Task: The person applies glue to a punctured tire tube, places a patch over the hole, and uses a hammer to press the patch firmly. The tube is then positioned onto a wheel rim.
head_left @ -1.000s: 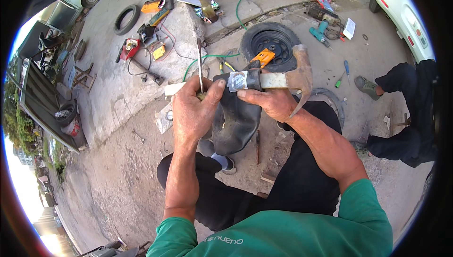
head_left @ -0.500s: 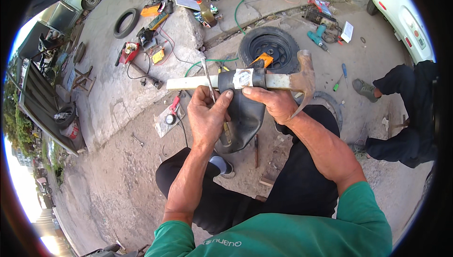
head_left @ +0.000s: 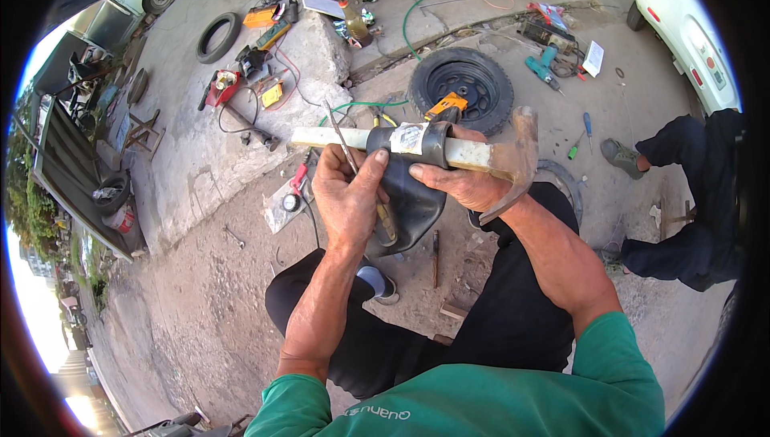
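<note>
2 bare forearms (head_left: 313, 317) aslant, left fingers (head_left: 330, 163) curled, right thumb (head_left: 433, 175) straight

On the ground there is a teal drill (head_left: 543, 70), and near it a blue screwdriver (head_left: 587, 123). A loose tyre (head_left: 213, 58) lies at upper left. A white car (head_left: 680, 24) stands at right.

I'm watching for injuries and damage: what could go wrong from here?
The slim tool in the left hand could slip and nick the black rubber close by. If the hammer rolls, its claw, near the right hand, might scratch bare skin.
</note>
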A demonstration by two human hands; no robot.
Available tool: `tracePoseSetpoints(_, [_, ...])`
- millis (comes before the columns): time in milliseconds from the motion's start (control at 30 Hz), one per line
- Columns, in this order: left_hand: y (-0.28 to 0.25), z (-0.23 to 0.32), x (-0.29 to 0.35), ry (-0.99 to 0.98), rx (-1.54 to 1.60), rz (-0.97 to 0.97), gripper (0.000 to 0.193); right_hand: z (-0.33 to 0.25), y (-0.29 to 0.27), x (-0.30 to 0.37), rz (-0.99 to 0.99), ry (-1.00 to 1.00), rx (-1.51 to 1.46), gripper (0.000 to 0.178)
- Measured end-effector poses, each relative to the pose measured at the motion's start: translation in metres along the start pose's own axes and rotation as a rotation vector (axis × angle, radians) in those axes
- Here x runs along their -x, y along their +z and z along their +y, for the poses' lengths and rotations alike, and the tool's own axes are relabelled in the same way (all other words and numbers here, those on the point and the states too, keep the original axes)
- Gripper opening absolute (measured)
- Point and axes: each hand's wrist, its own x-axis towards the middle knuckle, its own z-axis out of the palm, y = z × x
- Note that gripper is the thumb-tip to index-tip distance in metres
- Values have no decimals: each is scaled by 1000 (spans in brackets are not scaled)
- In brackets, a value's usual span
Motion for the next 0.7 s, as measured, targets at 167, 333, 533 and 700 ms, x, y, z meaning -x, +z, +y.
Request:
tracePoseSetpoints(167, [-3, -1, 1, 24, -38, -5, 26, 20, 1, 5, 37, -214, 224, 30])
tracePoseSetpoints(333, [-9, 10, 1, 47, -174, -35, 20, 11, -3, 4, -4, -122, 217, 34])
tracePoseSetpoints(533, [-28, 38, -9, 326, 183, 7, 30, -1, -1, 0, 39, -155, 275, 29])
tracePoseSetpoints(700, [-19, 57, 0, 625, 551, -164, 31, 17, 16, 8, 85, -90, 212, 22])
